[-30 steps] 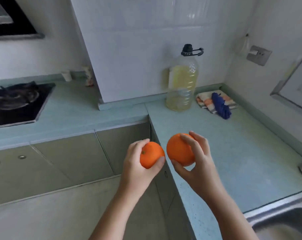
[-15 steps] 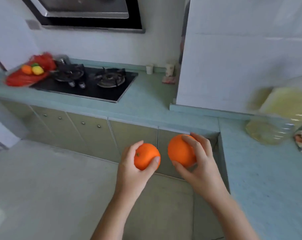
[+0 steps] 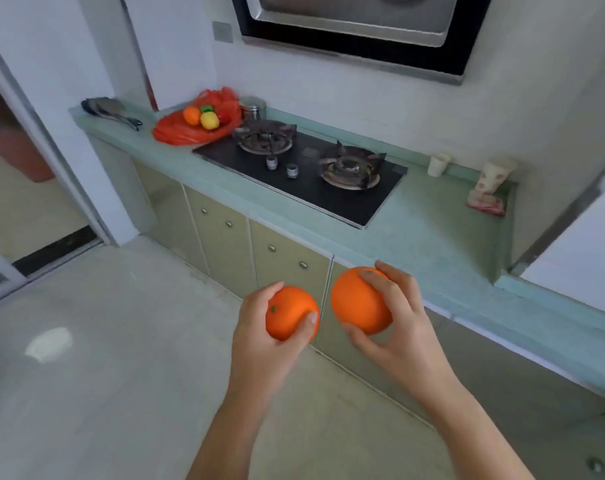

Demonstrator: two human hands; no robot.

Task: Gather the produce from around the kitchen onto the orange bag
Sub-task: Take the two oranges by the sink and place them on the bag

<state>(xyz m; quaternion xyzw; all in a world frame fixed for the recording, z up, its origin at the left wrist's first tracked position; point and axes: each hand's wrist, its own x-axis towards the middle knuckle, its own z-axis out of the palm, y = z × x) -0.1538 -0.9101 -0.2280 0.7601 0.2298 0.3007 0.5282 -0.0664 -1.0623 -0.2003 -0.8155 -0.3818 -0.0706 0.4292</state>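
My left hand [image 3: 259, 344] grips a small orange [image 3: 289, 311] with a green stem spot. My right hand [image 3: 394, 327] grips a larger orange [image 3: 358, 301]. Both are held in front of me above the floor, near the cabinet doors. The orange bag [image 3: 176, 131] lies far off on the left end of the green counter, beside the stove. On the bag rest an orange fruit [image 3: 191, 115], a yellow lemon [image 3: 209, 120] and something green [image 3: 207, 108].
A black two-burner gas stove [image 3: 304, 174] sits in the counter [image 3: 432, 233] under a range hood [image 3: 360, 26]. A dark utensil [image 3: 107, 110] lies at the counter's left end; two cups [image 3: 438, 164] stand at the back right. A doorway opens at left.
My view has swung left from the oil bottle corner to the stove and the orange bag. Both hands keep holding their oranges in front of me.
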